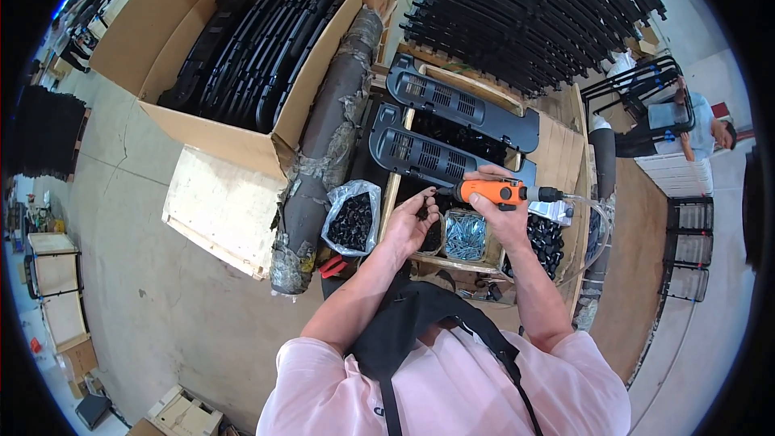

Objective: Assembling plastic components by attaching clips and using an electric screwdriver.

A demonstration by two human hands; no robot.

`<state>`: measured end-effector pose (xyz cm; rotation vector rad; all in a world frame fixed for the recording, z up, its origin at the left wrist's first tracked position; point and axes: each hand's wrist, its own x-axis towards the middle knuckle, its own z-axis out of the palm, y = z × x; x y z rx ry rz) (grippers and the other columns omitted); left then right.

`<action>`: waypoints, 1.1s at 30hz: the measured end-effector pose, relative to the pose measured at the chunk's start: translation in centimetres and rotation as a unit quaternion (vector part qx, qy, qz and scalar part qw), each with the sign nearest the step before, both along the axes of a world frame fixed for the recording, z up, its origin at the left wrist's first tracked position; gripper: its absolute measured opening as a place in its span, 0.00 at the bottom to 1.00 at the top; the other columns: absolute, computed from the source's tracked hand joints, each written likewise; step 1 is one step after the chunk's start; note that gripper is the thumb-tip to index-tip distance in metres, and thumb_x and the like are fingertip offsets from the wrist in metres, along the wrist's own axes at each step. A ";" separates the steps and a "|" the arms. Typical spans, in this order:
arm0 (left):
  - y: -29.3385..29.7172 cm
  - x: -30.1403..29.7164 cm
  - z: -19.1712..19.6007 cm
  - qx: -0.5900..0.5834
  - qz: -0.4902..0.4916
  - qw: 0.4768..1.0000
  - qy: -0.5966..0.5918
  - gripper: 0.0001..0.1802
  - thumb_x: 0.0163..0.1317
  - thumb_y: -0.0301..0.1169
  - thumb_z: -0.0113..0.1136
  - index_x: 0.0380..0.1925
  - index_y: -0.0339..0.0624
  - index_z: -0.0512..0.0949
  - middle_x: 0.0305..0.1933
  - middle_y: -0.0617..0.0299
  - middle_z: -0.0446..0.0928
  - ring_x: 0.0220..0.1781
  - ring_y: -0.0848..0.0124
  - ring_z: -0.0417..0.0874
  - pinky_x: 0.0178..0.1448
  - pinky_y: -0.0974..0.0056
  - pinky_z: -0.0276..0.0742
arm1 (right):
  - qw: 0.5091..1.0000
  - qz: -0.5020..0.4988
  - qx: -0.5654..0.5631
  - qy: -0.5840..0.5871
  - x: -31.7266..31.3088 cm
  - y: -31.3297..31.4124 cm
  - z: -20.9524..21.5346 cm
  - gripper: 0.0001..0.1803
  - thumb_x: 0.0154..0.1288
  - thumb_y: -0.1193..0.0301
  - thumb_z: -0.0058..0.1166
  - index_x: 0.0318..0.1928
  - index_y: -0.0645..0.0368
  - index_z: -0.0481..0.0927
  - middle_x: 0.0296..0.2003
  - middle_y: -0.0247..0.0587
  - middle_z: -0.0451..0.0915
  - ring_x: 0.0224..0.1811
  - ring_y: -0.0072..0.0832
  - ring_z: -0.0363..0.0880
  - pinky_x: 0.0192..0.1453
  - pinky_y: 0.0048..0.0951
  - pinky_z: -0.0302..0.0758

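Orange power screwdriver (494,191): held level above the middle of the wooden surface (565,153), right hand (502,214) wrapped round its body, bit pointing left toward the left hand (410,222); a clear hose runs from its rear end, likely an air feed.

Cardboard box (234,141), far left corner: black curved panels stood on edge, packed side by side.

Stack of black slats (533,12), far edge.

Two dark grey vented panels (460,125), laid flat across the surface within reach of the tool.

Clear bag (352,218), left edge: small black parts, mouth open.

Wooden tray (465,236), near edge, below the tool: silver screws; black pieces in neighbouring compartments.

Left hand: fingers pinched on a small dark piece at the bit tip; kind unclear.
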<state>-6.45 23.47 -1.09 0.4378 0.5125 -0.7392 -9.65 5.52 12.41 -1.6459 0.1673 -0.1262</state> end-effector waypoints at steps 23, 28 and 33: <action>-0.6 0.8 -1.1 -0.111 0.056 0.990 0.066 0.15 0.80 0.44 0.59 0.54 0.47 0.80 0.35 0.67 0.78 0.36 0.73 0.77 0.43 0.68 0.79 | 1.000 0.019 0.002 0.004 0.8 1.6 0.3 0.29 0.66 0.77 0.69 0.65 0.62 0.74 0.58 0.47 0.85 0.60 0.31 0.84 0.66 0.36 0.83; -0.6 1.3 -0.8 -0.151 0.064 0.981 0.103 0.14 0.81 0.42 0.57 0.56 0.47 0.79 0.34 0.68 0.76 0.34 0.73 0.74 0.43 0.68 0.75 | 0.998 0.038 -0.039 0.010 1.2 2.2 0.5 0.28 0.65 0.78 0.68 0.64 0.61 0.75 0.58 0.47 0.85 0.60 0.31 0.84 0.66 0.35 0.82; 0.0 1.5 -1.7 -0.213 0.059 0.974 0.047 0.15 0.82 0.41 0.56 0.58 0.46 0.78 0.33 0.69 0.74 0.34 0.73 0.72 0.43 0.68 0.73 | 0.998 0.033 -0.046 0.020 1.9 2.8 0.8 0.30 0.64 0.78 0.69 0.65 0.62 0.74 0.58 0.50 0.85 0.60 0.32 0.84 0.68 0.37 0.80</action>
